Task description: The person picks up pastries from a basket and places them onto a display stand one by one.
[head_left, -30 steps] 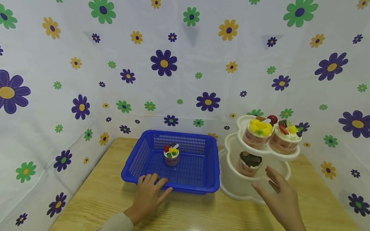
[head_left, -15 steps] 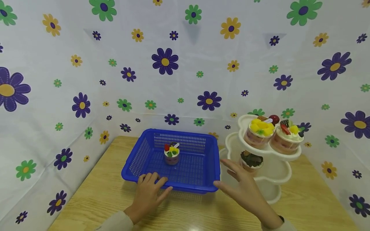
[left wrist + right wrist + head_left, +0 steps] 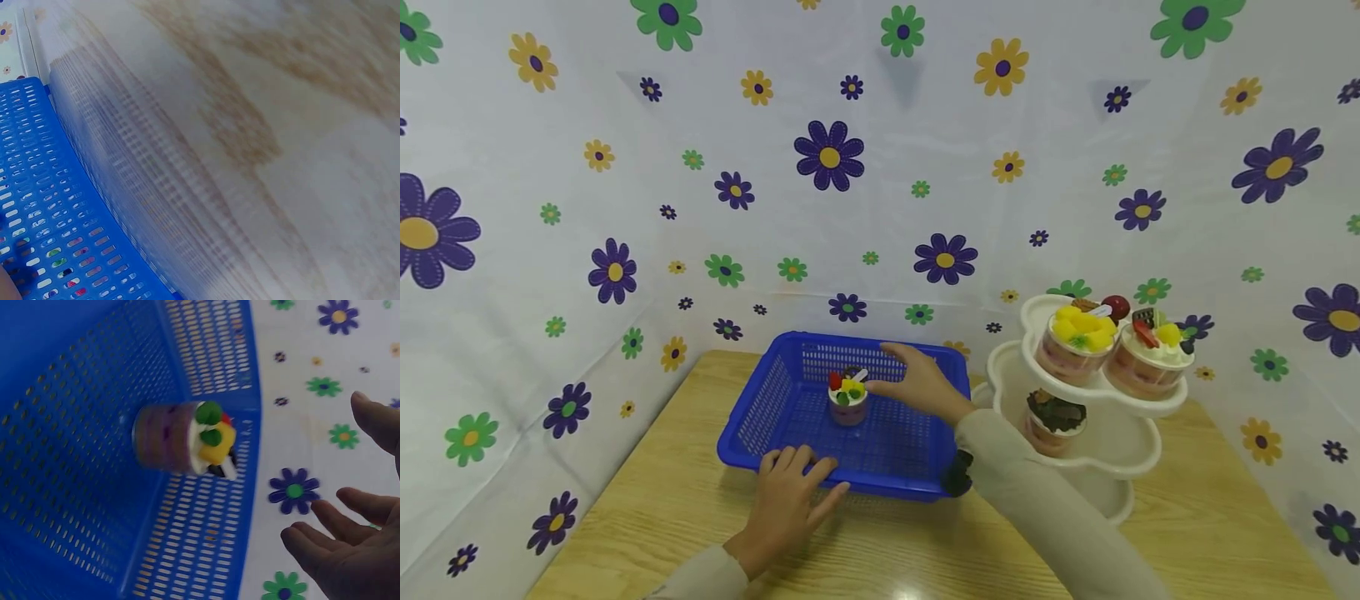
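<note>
A blue plastic basket [image 3: 895, 487] with slotted walls stands on the table, holding one dessert cup [image 3: 848, 410] topped with cream, fruit and green leaves. My left hand [image 3: 786, 496] rests its fingers over the basket's front rim. Above the basket's right half is my right hand [image 3: 917, 382], fingers spread and holding nothing, just right of the cup and apart from it. In the right wrist view, the same cup [image 3: 169, 437] shows pink layers through its clear side, and the right hand [image 3: 350, 537] is clear of it. The left wrist view shows mostly the basket's perforated wall [image 3: 75, 219].
On the right stands a white tiered stand [image 3: 1123, 442]. Its top tier bears a mango-topped cup [image 3: 1078, 346] and a cream-and-strawberry cup [image 3: 1150, 358]; a chocolate-topped cup [image 3: 1054, 423] sits one tier lower. Flower-printed sheeting [image 3: 880, 217] surrounds the wooden table [image 3: 850, 558].
My right hand has moved left from in front of the stand, across the basket's right rim, to near the cup inside. The left hand has stayed on the front rim.
</note>
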The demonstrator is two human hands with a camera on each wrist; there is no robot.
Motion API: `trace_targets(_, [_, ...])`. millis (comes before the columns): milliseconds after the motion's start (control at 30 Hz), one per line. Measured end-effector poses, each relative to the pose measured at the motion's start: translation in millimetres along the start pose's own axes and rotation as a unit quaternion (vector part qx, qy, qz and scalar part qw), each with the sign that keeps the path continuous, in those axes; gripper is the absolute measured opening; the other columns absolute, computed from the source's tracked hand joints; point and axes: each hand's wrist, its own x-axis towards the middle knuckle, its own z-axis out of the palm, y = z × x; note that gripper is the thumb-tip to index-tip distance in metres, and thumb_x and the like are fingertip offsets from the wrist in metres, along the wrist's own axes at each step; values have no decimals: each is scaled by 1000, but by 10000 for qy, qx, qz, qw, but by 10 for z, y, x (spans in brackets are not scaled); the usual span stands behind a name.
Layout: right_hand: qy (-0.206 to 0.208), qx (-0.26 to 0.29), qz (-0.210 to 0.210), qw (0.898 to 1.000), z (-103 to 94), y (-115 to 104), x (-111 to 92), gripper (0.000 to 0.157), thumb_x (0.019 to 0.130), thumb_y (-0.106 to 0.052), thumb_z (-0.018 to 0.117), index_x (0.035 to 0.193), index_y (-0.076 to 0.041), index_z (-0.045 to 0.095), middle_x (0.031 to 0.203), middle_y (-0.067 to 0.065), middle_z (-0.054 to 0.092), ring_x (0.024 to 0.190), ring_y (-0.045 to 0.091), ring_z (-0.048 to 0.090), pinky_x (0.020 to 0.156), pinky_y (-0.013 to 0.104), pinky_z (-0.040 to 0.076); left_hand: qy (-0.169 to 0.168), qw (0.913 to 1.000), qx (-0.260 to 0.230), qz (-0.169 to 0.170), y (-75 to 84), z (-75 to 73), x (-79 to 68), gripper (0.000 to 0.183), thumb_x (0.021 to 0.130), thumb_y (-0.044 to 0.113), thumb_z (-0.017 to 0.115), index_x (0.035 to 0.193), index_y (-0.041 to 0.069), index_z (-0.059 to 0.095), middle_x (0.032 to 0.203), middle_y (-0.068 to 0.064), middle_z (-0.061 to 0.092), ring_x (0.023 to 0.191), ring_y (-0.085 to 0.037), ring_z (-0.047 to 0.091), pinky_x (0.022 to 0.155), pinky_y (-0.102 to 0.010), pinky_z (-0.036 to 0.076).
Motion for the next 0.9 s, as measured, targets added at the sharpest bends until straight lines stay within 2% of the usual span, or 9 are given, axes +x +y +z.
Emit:
trace_targets(133, [-318, -15, 152, 9994, 141, 56, 216, 75, 84, -37, 73, 144, -7, 41, 147, 11, 42, 136, 30, 37, 109, 49, 32, -28, 10000, -49, 6, -15, -15, 3, 43, 94, 59, 45, 103, 22, 67, 88, 1, 55, 80, -19, 51, 80, -49, 39])
trace_targets(300, [-587, 197, 468, 9970, 310, 148, 379, 77, 85, -36, 72, 145, -4, 37, 147, 14, 41, 136, 31, 37, 109, 47, 32, -45, 10000, 44, -23, -24, -21, -18, 44, 94, 60, 42, 103, 23, 66, 88, 1, 56, 81, -20, 52, 80, -49, 40])
trace_targets(467, [-568, 471, 1027, 9920, 399, 261, 439, 75, 84, -34, 73, 144, -3, 39, 146, 15, 43, 134, 32, 40, 108, 48, 33, -137, 9999, 56, -4, -6, -26, -9, 40, 93, 58, 47, 104, 24, 66, 89, 2, 55, 81, -19, 51, 80, -48, 39])
trace_targets(567, [-718, 592, 1254, 9877, 449, 320, 479, 77, 83, -33, 75, 144, -3, 39, 145, 17, 43, 134, 35, 40, 107, 50, 33, -169, 9998, 21, -52, -8, -30, -7, 39, 93, 57, 49, 104, 23, 66, 90, 2, 55, 82, -19, 51, 81, -48, 38])
trace_targets(800, [-902, 525, 1520, 9829, 562, 473, 525, 82, 79, -29, 79, 144, 0, 38, 144, 21, 43, 132, 37, 42, 107, 51, 34, -232, 9997, -55, -11, -6, -25, 7, 39, 93, 56, 51, 103, 23, 67, 90, 2, 56, 83, -19, 52, 82, -49, 39])
trace_targets(900, [-1015, 438, 1479, 9828, 637, 511, 546, 83, 78, -29, 80, 144, 1, 38, 142, 22, 44, 130, 38, 43, 106, 51, 34, -228, 9997, -62, -49, -14, -25, -11, 39, 93, 56, 51, 103, 22, 67, 90, 1, 56, 83, -19, 51, 82, -49, 39])
